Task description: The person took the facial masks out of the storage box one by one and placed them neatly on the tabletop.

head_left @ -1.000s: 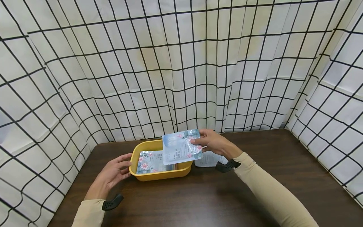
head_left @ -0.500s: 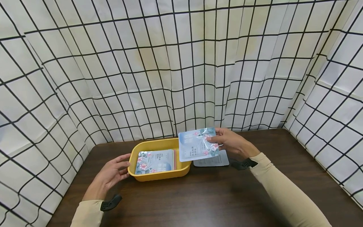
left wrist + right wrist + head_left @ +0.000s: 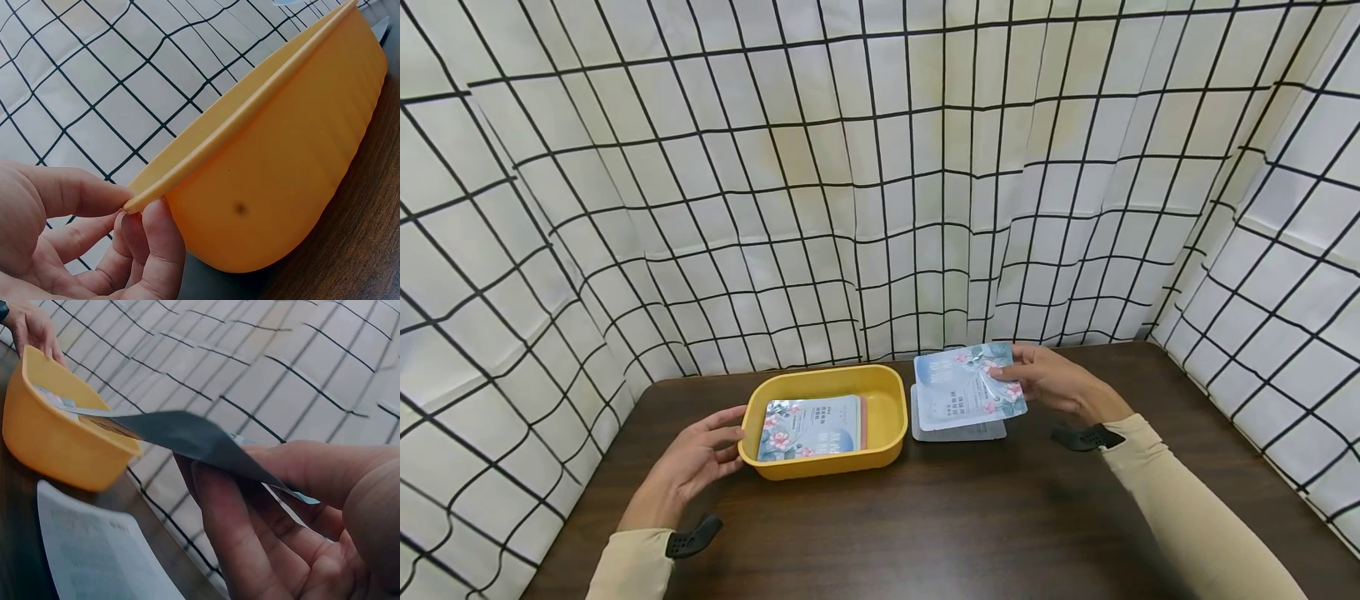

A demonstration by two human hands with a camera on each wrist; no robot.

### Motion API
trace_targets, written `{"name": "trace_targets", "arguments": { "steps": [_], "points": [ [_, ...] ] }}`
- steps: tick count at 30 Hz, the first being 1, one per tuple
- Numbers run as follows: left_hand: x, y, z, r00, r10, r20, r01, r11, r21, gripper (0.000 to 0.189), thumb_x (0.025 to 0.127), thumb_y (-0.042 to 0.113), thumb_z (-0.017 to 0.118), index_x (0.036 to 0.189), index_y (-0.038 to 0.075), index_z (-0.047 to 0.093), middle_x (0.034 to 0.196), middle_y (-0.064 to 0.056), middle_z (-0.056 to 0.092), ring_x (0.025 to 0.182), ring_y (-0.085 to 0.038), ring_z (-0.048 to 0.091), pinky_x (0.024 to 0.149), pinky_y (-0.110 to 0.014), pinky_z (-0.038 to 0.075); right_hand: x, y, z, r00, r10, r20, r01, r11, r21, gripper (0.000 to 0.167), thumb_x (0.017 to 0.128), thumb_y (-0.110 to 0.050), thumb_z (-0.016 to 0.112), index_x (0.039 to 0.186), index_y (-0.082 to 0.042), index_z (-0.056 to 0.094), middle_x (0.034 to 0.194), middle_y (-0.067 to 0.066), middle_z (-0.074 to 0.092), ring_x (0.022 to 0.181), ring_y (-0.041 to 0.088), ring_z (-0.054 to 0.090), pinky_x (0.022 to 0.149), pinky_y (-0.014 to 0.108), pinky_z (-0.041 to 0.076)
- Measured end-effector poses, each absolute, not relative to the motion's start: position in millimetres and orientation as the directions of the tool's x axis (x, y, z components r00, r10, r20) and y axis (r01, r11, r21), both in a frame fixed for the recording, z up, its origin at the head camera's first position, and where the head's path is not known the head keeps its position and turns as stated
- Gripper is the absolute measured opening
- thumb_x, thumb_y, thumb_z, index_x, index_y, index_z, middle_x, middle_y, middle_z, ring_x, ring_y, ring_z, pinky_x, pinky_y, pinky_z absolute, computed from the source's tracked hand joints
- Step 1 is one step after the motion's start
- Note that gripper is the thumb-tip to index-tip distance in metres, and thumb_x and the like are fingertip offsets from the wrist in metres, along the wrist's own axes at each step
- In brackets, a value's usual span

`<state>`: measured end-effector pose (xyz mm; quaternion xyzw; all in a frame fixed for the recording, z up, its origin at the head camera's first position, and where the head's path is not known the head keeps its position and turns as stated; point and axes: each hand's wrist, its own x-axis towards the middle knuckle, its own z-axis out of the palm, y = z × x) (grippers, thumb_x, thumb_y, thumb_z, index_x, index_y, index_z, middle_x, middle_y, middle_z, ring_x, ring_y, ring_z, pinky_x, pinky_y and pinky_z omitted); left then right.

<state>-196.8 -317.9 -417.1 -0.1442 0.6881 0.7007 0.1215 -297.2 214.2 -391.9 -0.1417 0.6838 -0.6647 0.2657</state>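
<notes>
My right hand (image 3: 1060, 379) pinches a light-blue sheet mask packet (image 3: 966, 392) with pink flowers between thumb and fingers. It is held slightly tilted above another packet (image 3: 964, 432), which lies on the table with its pale printed side up and is partly covered. In the right wrist view the held packet (image 3: 181, 434) appears nearly edge-on, bent near the thumb. My left hand (image 3: 703, 450) grips the left end of a yellow plastic basin (image 3: 883, 417); the left wrist view has the thumb over the rim (image 3: 206, 156) and fingers beneath. Inside the basin lie stacked floral packets (image 3: 812, 427).
Everything stands on a dark brown wooden table (image 3: 880, 533). White cloth (image 3: 880, 200) with a black grid hangs behind the table and along both sides. The basin stands left of the packet on the table.
My right hand has carried the sheet mask packet rightward, from over the basin to above the packet on the table. The left hand keeps its hold on the basin rim.
</notes>
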Motion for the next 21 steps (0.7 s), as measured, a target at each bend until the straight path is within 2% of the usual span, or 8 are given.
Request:
{"name": "trace_targets", "arguments": {
  "steps": [15,21],
  "points": [
    [-196.2,-317.9,-416.0,-0.931,-0.027,-0.364,-0.363,-0.021,0.932,0.063,0.101,0.015,0.061,0.158,0.011,0.033,0.142,-0.016,0.041,0.100,-0.025,0.058,0.084,-0.032,0.056,-298.5,293.4,-412.4,-0.866,-0.463,-0.189,0.147,0.127,-0.981,0.049,0.100,-0.019,0.064,0.143,-0.003,0.047,0.114,0.009,0.074,0.096,0.022,0.074,0.078,0.035,0.060],
    [-195.7,-318.2,-416.1,-0.934,-0.020,-0.356,-0.356,-0.019,0.934,0.062,0.101,0.014,0.061,0.157,0.010,0.035,0.137,-0.015,0.045,0.099,-0.025,0.059,0.084,-0.032,0.056,-299.7,316.9,-420.4,-0.873,-0.444,-0.201,0.159,0.129,-0.979,0.038,0.102,-0.016,0.062,0.138,-0.009,0.052,0.113,0.007,0.074,0.095,0.021,0.073,0.081,0.038,0.060]
  ]
}}
